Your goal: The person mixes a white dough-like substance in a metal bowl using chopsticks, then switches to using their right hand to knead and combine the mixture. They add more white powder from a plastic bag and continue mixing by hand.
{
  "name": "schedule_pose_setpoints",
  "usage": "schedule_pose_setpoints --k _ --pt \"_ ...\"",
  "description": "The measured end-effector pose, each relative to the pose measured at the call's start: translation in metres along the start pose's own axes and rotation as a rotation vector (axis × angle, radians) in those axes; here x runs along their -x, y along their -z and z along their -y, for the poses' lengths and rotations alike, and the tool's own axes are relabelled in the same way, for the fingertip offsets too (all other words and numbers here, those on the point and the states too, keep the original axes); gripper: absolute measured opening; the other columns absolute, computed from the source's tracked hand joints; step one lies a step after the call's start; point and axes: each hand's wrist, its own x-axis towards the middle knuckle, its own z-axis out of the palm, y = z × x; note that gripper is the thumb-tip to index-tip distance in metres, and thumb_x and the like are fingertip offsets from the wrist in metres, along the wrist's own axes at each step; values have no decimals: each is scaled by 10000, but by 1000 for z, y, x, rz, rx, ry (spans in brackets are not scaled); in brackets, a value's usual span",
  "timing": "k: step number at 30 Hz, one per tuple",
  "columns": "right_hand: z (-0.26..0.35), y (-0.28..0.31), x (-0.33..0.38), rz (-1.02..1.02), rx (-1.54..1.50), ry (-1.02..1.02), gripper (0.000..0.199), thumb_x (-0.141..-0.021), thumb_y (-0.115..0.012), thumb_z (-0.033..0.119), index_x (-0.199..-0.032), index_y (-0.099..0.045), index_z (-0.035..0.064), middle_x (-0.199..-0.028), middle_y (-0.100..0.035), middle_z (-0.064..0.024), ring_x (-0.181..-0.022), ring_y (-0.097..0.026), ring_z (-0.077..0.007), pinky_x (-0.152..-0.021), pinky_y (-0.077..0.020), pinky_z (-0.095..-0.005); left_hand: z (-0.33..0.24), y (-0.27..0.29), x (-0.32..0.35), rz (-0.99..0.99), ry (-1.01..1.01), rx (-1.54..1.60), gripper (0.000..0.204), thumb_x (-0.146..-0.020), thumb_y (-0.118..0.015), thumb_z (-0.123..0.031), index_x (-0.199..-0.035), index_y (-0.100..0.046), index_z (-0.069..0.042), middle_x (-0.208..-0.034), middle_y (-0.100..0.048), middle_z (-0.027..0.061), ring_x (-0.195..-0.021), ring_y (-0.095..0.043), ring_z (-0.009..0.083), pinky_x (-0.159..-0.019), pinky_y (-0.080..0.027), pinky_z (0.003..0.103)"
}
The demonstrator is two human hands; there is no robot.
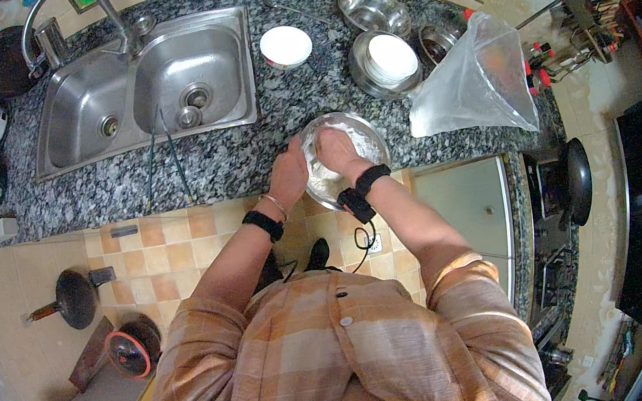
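Head view. The left hand (290, 174) grips the near-left rim of a steel bowl (367, 132), fingers curled together over the edge. The right hand (337, 151) rests inside the bowl, its fingers bent down into white flour (366, 143); whether they are apart or pressed together cannot be told. The bowl sits at the front edge of the speckled granite counter (249, 157). Beyond the fingertips stands a metal pot holding white plates (391, 58); to their right lies a clear plastic bag (477, 84); far left of them, the double sink (149, 85).
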Motion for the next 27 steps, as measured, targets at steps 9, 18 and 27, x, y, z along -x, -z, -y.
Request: schedule_pose_setpoints --k 9,18,27 --pt "17 15 44 414 248 417 157 -745 -561 91 -838 -681 49 -928 -678 -173 -918 -645 -315 -896 -455 -455 -8 -6 2 -89 54 -47 380 -897 -455 -95 -1254 -454 38 -783 -621 272 -720 -616 438 -638 -492 503" --pt "22 11 38 284 376 290 182 -784 -528 79 -855 -696 89 -924 -693 -126 -928 -653 -268 -886 -420 -419 -3 -6 -6 -75 -138 -160 330 -884 -470 -66 -1197 -478 38 -672 -612 239 -626 -617 413 -555 -492 491" --pt "0 15 8 105 258 -91 188 -785 -547 115 -851 -711 52 -887 -692 -158 -831 -673 -298 -736 -525 -413 2 -6 -10 -25 -130 -114 261 -934 -425 -116 -1137 -489 36 -667 -596 264 -624 -603 431 -540 -473 510"
